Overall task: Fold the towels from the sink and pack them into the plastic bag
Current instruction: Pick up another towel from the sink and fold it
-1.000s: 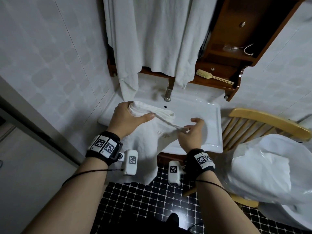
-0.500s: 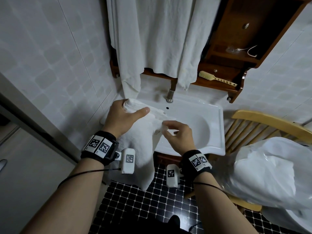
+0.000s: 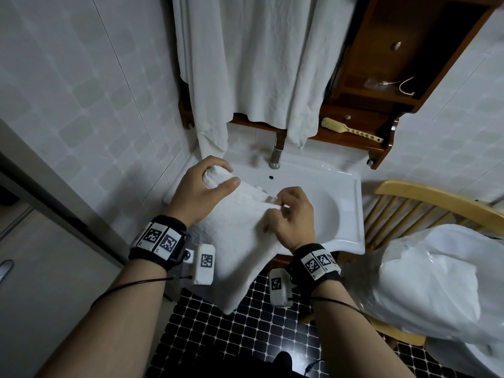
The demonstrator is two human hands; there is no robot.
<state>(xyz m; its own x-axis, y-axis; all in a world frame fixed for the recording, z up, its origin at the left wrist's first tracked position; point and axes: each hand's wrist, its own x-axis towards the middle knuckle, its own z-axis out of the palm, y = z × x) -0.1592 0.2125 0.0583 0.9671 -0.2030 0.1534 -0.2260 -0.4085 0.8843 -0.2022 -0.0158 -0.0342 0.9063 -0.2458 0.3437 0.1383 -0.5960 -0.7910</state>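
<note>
One wide-angle view, worn on the person's head, faces forward and down, close above the front edge of the sink [image 3: 351, 219]. It takes in the tiled wall [image 3: 81, 91] on the left, the chair [image 3: 425, 195] on the right and the floor [image 3: 245, 336] below.

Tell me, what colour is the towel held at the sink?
The towel is plain white, clearest in the head view.
</note>
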